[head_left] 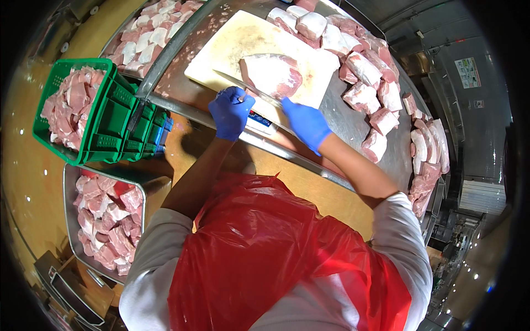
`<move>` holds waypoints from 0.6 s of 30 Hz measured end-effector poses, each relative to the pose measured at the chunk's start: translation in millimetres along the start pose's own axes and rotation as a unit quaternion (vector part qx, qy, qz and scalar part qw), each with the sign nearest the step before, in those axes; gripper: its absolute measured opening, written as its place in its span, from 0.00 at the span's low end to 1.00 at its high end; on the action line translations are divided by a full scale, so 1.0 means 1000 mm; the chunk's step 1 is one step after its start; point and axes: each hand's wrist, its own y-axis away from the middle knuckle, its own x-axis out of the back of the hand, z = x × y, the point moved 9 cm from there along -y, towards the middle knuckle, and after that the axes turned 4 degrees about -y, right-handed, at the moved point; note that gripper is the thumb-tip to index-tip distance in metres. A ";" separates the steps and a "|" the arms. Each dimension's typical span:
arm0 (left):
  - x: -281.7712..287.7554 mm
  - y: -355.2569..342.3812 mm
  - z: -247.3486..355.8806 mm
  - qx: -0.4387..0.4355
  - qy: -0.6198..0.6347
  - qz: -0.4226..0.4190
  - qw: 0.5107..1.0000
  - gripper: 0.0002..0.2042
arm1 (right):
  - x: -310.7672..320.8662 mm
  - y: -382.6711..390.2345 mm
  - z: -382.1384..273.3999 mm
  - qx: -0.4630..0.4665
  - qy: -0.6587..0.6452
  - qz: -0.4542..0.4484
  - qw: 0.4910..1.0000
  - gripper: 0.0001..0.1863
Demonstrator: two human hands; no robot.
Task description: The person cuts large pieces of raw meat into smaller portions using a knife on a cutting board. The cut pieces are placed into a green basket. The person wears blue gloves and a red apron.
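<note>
My right hand (306,126), in a blue glove, is closed round the handle of a long knife (248,87). The blade points left across the near side of a white cutting board (215,49). Just beyond the blade lies a large piece of raw meat (270,74) with a pale fat layer. My left hand (231,113), also blue-gloved, is beside the blade at the board's near edge. Its fingers are curled in, and what they hold, if anything, is too small to name. Partly under the board is a scale with a blue panel (259,118).
Cut meat chunks (364,69) crowd the metal table (345,135) on the right. Left of the table stand a green crate (105,124) of meat pieces and a metal tub (144,207) of chunks. Another meat-filled tray (146,41) lies beyond the table's raised left rim (165,55).
</note>
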 end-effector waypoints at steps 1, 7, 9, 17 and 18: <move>0.004 0.003 -0.002 -0.027 -0.018 0.006 0.999 0.05 | 0.001 0.020 0.012 -0.018 0.038 -0.033 0.999 0.15; 0.093 -0.010 -0.093 0.066 0.212 0.109 0.969 0.04 | 0.034 0.103 0.073 -0.044 0.116 -0.059 0.991 0.10; 0.198 -0.037 -0.052 -0.097 0.015 0.236 0.967 0.02 | 0.039 0.116 0.082 -0.086 0.042 -0.004 0.995 0.07; 0.395 -0.175 -0.114 -0.056 -0.602 0.264 0.751 0.17 | 0.005 0.068 0.075 -0.204 -0.569 0.212 0.768 0.10; 0.311 -0.169 -0.064 -0.070 -0.435 0.198 0.876 0.15 | 0.002 0.054 0.072 -0.199 -0.599 0.216 0.745 0.12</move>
